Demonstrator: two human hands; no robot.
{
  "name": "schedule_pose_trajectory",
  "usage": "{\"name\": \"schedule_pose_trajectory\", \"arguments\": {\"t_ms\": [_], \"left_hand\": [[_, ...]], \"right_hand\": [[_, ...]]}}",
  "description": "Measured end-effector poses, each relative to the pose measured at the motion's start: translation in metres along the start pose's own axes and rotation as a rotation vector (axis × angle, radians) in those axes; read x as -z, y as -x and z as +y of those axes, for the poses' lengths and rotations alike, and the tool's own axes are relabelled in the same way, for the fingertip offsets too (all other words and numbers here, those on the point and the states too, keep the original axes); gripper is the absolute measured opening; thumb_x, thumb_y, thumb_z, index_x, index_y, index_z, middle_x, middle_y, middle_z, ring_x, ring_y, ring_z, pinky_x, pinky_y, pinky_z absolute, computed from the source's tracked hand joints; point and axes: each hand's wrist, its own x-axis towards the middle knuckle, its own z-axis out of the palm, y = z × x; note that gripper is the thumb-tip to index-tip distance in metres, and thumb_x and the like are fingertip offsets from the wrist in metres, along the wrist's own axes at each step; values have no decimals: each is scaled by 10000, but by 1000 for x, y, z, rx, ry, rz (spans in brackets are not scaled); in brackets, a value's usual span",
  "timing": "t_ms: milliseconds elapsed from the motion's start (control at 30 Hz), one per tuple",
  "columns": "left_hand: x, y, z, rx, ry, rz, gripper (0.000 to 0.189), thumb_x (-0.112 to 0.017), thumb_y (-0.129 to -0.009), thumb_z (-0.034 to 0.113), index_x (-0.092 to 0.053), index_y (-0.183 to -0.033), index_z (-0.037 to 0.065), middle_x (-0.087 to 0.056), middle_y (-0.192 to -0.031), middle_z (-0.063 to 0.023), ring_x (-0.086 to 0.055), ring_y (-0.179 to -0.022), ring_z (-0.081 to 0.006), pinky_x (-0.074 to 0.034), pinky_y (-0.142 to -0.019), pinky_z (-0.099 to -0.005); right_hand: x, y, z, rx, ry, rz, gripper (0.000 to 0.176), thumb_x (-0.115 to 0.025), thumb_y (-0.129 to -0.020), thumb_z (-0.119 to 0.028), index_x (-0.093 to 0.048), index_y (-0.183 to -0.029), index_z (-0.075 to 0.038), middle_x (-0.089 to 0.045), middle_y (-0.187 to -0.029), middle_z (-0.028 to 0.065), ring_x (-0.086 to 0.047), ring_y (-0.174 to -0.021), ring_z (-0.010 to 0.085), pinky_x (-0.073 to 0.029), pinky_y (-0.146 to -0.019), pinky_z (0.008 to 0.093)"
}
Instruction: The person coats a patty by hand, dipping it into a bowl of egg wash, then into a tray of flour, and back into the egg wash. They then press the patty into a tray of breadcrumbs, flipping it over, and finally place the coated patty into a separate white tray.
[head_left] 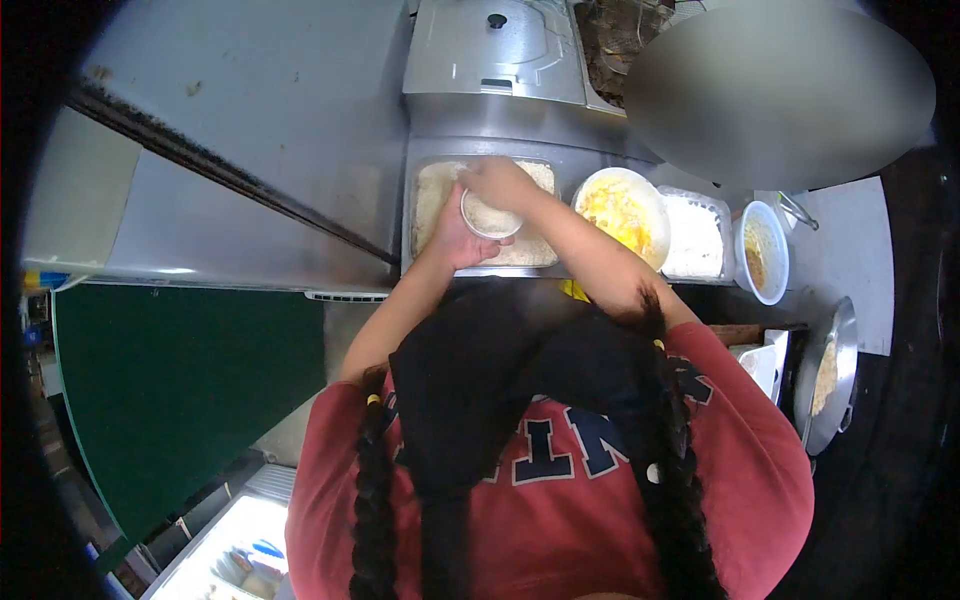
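Observation:
My left hand [462,242] is wrapped around a small white bowl [490,236] that has pale crumbs in it. It holds the bowl above a metal tray [413,235] of pale, breadcrumb-like crumbs [533,180]. My right hand [492,184] is over the bowl's far rim, palm down. Its fingers are smeared by motion and partly hidden, so whether they grip anything does not show.
Right of the tray are a white bowl [655,188] of yellow egg mixture, a container [725,225] of white powder and a pale tub [782,285] with yellowish-brown contents. A metal pan [846,345] stands far right. A steel lidded appliance [540,60] is behind; a grey panel [270,110] flanks the left.

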Motion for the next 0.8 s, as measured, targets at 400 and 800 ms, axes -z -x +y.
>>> {"name": "schedule_pose_trajectory", "arguments": {"t_ms": [400,800], "left_hand": [[-2,2,-6,-66,28,109,813,-276,-923,761,-449,-1410,134,-570,-1305,-186,-608,-1093,-422,-549,-803,-511],[-28,1,-8,-122,1,272,940,-283,-844,849,-426,-1430,128,-535,-1347,-186,-601,-1097,-407,-575,-747,-519]], "right_hand": [[-14,-15,21,-21,-236,117,471,-524,-925,-402,-714,-931,28,-676,-938,293,-657,-919,441,-500,-861,481],[-15,-6,11,-193,-26,193,480,-478,-925,-404,-714,-942,13,-676,-980,283,-649,-950,447,-491,-879,491]]}}
